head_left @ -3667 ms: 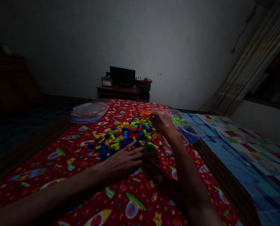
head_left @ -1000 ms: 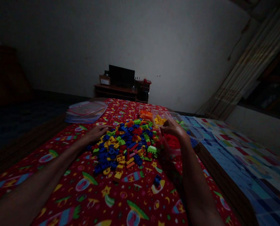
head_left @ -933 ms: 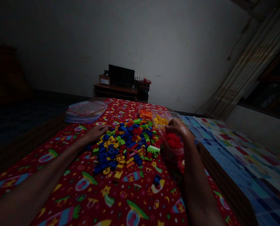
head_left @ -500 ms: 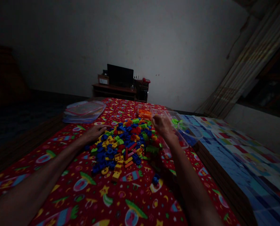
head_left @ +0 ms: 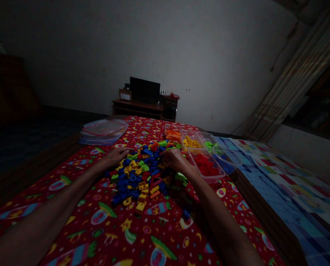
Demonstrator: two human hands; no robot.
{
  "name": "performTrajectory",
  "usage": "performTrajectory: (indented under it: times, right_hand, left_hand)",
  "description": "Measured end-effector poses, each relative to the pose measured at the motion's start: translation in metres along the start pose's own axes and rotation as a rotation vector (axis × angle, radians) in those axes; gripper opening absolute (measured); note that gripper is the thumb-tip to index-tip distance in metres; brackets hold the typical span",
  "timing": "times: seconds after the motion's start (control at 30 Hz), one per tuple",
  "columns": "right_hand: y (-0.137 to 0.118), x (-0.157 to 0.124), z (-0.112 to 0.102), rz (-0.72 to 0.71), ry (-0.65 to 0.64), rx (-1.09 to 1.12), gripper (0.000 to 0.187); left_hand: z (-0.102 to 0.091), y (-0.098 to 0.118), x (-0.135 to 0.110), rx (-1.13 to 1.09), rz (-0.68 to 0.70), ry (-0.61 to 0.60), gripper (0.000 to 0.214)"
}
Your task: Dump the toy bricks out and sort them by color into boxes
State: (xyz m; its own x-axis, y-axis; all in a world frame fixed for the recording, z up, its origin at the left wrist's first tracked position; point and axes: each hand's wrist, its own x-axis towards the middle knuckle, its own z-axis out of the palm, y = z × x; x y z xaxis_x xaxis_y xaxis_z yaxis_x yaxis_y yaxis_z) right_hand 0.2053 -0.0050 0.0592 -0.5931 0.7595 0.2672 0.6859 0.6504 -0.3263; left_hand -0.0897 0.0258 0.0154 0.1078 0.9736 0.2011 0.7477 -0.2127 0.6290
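Note:
A heap of mixed toy building bricks (head_left: 137,173), blue, yellow, red, green and orange, lies on the red patterned cloth (head_left: 120,236). My left hand (head_left: 116,156) rests at the heap's left edge, open, its fingers stretched toward the bricks. My right hand (head_left: 177,159) is low over the right side of the heap, fingers pointing left and slightly apart; no brick shows in them, though the fingertips are dim. Right of it, a clear plastic box holds red bricks (head_left: 206,165). Behind are boxes with yellow bricks (head_left: 191,142), orange bricks (head_left: 172,135) and green bricks (head_left: 210,146).
Blue bricks (head_left: 223,158) are in another clear container at the right, by the wooden edge (head_left: 261,205). Stacked plastic lids (head_left: 104,132) lie at the far left of the cloth. A lone blue brick (head_left: 186,213) sits near my right forearm. A monitor (head_left: 145,89) stands beyond.
My right hand has moved left and down from above the yellow bricks' box to the heap, uncovering the yellow and red bricks' boxes. My left hand stays at the heap's edge.

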Motion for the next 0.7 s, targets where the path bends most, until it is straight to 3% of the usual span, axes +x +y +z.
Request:
performTrajectory:
  times: [0.17, 0.3, 0.37, 0.53, 0.7]
  right_hand:
    - [0.010, 0.000, -0.016, 0.102, 0.074, 0.197, 0.035]
    - [0.026, 0.004, -0.012, 0.152, 0.022, 0.549, 0.036]
    - [0.032, 0.006, -0.008, 0.148, 0.007, 0.624, 0.033]
    - [0.032, 0.005, -0.009, 0.183, 0.034, 0.451, 0.033]
    - [0.016, -0.002, -0.025, 0.207, 0.015, 0.186, 0.038]
  left_hand:
    - [0.001, 0.001, -0.001, 0.001, -0.011, -0.008, 0.055]
    - [0.002, -0.002, 0.001, 0.002, -0.014, -0.012, 0.056]
    - [0.003, -0.004, 0.002, 0.006, -0.005, -0.015, 0.057]
    - [0.003, -0.008, 0.004, 0.004, 0.022, -0.010, 0.060]
    - [0.003, -0.007, 0.002, 0.010, 0.024, -0.009, 0.063]
